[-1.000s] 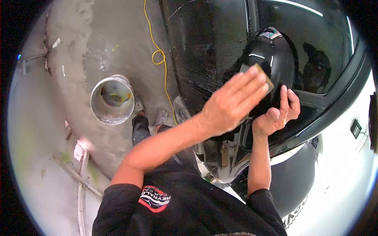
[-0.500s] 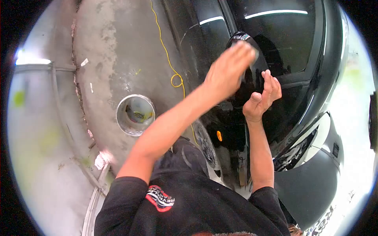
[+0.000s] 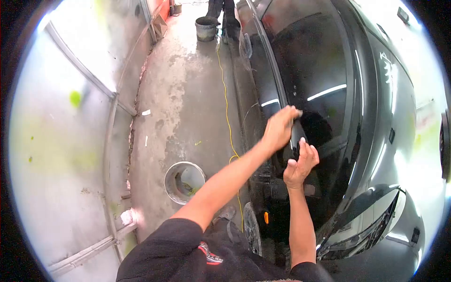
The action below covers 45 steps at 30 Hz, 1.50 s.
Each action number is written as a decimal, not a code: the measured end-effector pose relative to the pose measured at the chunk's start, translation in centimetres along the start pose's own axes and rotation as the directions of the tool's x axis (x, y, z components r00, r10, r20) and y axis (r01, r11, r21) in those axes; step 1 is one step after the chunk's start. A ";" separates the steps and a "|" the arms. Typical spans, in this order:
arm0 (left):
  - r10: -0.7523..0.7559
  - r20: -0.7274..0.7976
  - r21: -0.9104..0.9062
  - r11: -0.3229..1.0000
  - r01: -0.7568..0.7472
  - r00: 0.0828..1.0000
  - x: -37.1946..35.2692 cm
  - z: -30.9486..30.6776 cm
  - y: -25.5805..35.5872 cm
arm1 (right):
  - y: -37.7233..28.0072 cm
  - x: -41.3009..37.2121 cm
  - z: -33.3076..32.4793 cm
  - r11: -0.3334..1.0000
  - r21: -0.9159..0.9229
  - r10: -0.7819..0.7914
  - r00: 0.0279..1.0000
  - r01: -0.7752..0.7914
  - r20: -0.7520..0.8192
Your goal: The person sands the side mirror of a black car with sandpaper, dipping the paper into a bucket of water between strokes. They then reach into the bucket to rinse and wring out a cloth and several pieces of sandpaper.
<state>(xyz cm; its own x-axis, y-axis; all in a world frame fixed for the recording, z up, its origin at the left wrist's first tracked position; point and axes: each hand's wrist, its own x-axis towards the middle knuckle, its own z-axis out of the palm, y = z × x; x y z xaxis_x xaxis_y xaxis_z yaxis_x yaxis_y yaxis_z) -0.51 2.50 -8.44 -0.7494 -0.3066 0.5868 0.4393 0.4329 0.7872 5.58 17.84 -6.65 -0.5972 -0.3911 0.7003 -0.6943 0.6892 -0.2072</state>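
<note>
Left hand curled over the top of the black side mirror on the black car; cannot tell whether the hand holds anything. Right hand below it, fingers spread and straight, flat against the mirror housing, gripping nothing. Mirror sits between both hands, on the door by the window. Grey bucket on the concrete floor, yellow cord trailing alongside the car.

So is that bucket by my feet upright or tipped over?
Upright: the bucket stands on the concrete floor, its round open mouth facing up.
</note>
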 end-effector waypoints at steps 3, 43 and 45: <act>-0.185 0.067 0.019 0.983 0.184 0.980 2.3 -0.4 0.8 | -0.6 1.0 -0.3 1.000 0.025 -0.018 1.000 0.018 -0.019; -0.541 0.384 -0.766 0.266 0.585 0.749 -1.9 -1.0 -5.8 | -0.5 -0.2 0.3 0.985 -0.173 0.015 0.998 -0.003 0.068; -0.682 0.321 -0.811 0.161 0.562 0.658 -6.6 -1.9 -2.7 | -0.4 -0.1 0.5 0.986 -0.166 0.008 0.998 0.003 0.065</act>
<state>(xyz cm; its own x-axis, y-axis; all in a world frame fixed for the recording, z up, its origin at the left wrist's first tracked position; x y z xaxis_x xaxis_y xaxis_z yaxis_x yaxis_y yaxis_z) 4.19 1.80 -14.07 -0.9512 -0.2249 -0.2113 0.0513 -0.7904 0.6105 5.77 17.33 -6.98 -0.6279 -0.4244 0.6524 -0.6198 0.7796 -0.0893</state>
